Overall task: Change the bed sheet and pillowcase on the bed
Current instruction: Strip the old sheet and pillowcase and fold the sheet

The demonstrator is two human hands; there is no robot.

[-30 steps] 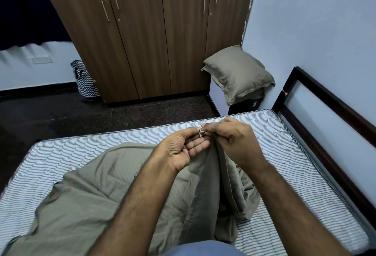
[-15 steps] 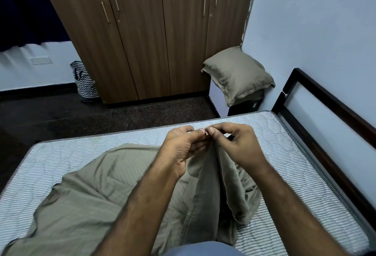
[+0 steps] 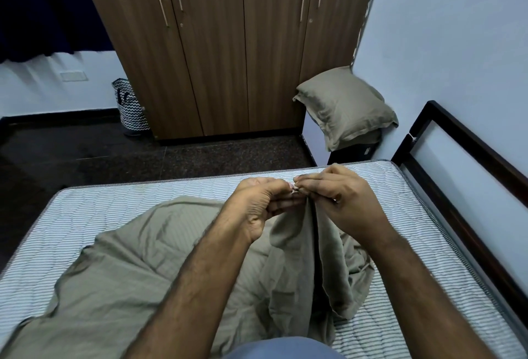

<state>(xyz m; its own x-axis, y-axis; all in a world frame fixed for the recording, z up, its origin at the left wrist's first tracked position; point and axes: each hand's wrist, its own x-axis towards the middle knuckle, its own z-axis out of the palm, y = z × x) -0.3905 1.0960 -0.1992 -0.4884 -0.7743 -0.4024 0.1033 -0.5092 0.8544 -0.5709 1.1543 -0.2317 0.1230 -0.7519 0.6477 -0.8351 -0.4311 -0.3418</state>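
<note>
- The olive bed sheet (image 3: pixel 148 267) lies crumpled on the striped mattress (image 3: pixel 400 216), and one edge is lifted up.
- The left hand (image 3: pixel 257 210) and right hand (image 3: pixel 343 201) both pinch this lifted edge with fingertips close together; some small pale thing between them is too small to tell.
- The cloth looks light, soft and limp, so holding it at corners or hem seems best.
- Further away, a pillow (image 3: pixel 345 107) in an olive case rests beside the wardrobe (image 3: pixel 228 58).
</note>
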